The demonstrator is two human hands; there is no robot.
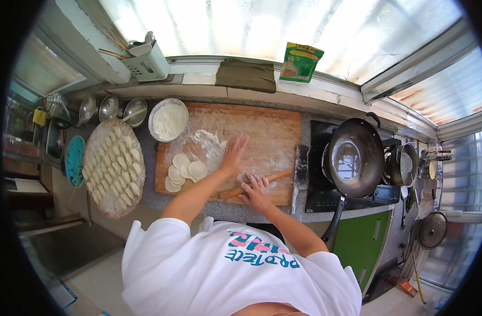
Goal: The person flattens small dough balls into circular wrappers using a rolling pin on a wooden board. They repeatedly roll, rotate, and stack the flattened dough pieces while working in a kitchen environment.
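Observation:
My left hand (pixel 234 154) lies flat with fingers apart on the floury wooden board (pixel 262 118), beside a patch of loose flour (pixel 209 145). Closer to me, my right hand (pixel 257 193) is closed over a wooden rolling pin (pixel 280 176), which lies slantwise on the board. Whether any dough is under the pin or my left palm, I cannot tell. Left of my left forearm, several round dough wrappers (pixel 197 169) overlap in a loose pile. A metal bowl of white flour (pixel 168 120) stands at the board's far left corner.
On the left, a round tray (pixel 113 208) bears rows of dumplings, with metal bowls (pixel 110 107) behind it. A broad dark cleaver (pixel 301 163) lies along the board's right edge. Beyond it, a wok (pixel 375 179) sits on the black stove (pixel 317 203), its handle jutting toward me.

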